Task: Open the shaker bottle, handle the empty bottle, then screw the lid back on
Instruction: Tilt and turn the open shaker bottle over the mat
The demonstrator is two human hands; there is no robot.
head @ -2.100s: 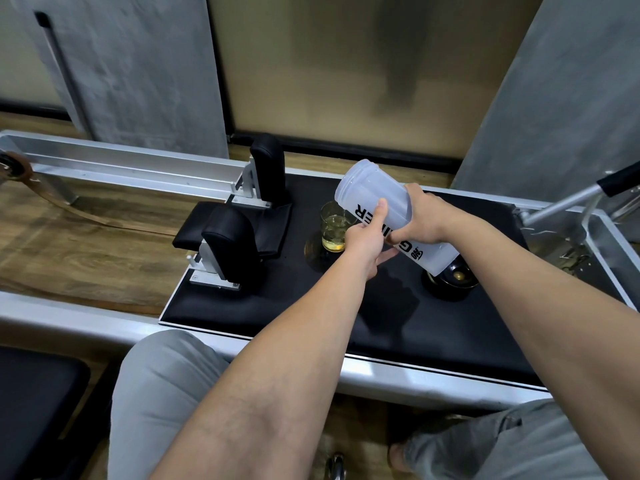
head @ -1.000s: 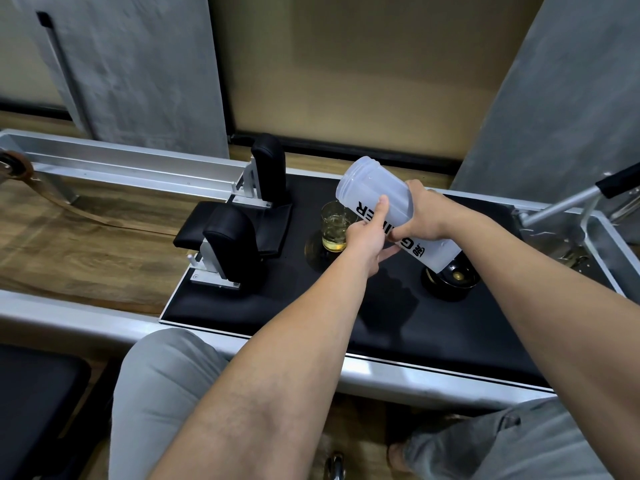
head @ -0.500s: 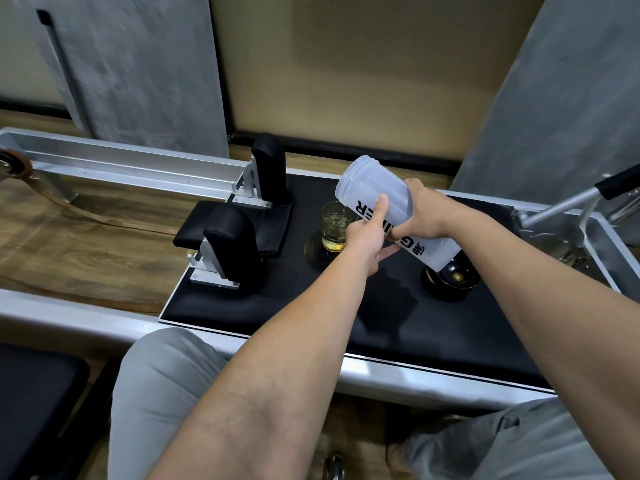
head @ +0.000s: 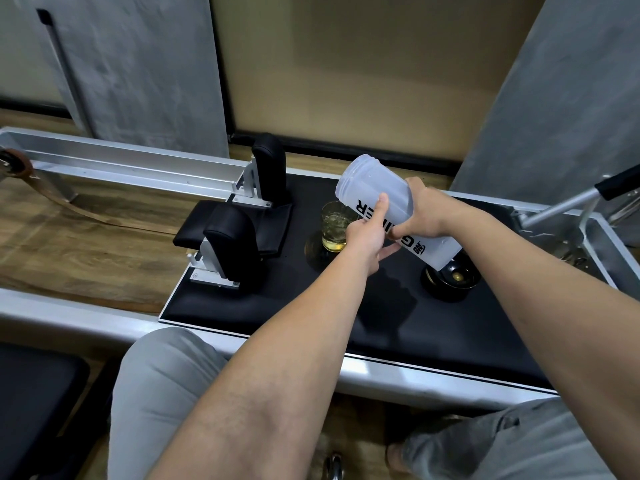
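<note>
Shaker bottle (head: 375, 190) was gripped by both hands, left hand (head: 367, 237) & right hand (head: 427, 214); long axis tilted, open mouth up-left, base just above lid (head: 452, 280), nearer right hand.

A single head-worn wide-angle camera is looking forward and down from close above the person's grey-trousered knees (head: 162, 386), facing the near edge of the black padded surface (head: 433, 327) and the wall behind it.
</note>
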